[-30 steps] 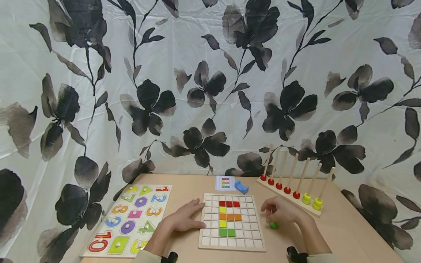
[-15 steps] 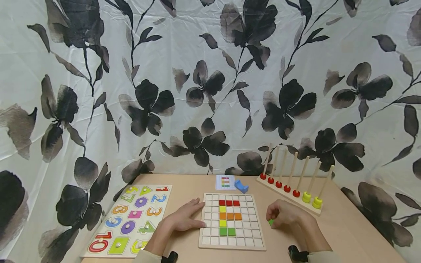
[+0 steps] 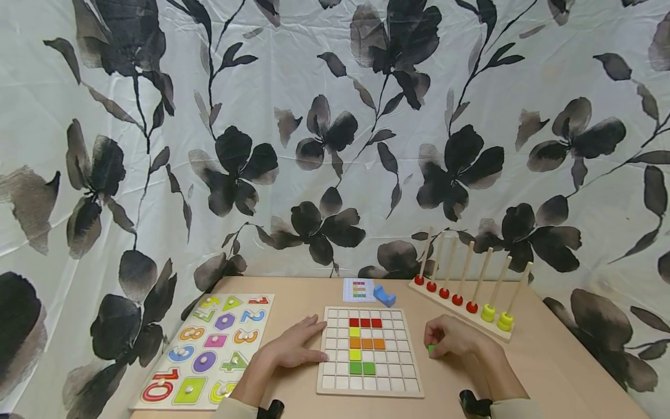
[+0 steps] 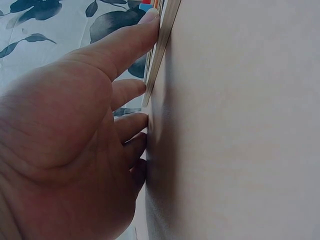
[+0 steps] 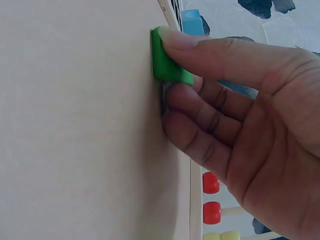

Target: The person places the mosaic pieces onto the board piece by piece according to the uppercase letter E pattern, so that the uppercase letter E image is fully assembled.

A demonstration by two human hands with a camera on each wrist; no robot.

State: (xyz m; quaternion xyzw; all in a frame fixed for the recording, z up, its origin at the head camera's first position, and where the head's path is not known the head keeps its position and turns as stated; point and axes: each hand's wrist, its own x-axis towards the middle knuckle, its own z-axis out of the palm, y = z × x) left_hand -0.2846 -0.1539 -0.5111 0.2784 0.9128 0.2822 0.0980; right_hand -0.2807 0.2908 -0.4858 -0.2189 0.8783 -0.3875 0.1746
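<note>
My right hand [image 3: 452, 337] pinches a small green tile [image 5: 167, 62] between thumb and fingers, low over the table to the right of the grid board. The wooden grid board [image 3: 398, 372] lies in the middle of the table. On it sit red tiles [image 3: 365, 323] in a row, yellow tiles [image 3: 355, 354], a row of orange tiles [image 3: 367, 344] and two green tiles [image 3: 362, 368]. My left hand [image 3: 290, 346] rests flat at the board's left side, thumb and index finger touching its edge, as the left wrist view also shows.
A number puzzle board [image 3: 214, 323] lies at the left. Behind the grid are a pattern card [image 3: 352, 290] and a blue curved block [image 3: 384, 297]. A peg rack [image 3: 455, 311] with red and yellow beads stands at the back right. Patterned cloth hangs behind the table [image 3: 555, 372].
The green tile lay on the table under my right hand a second ago; now the thumb and fingers pinch it. My left hand stays at the board's edge.
</note>
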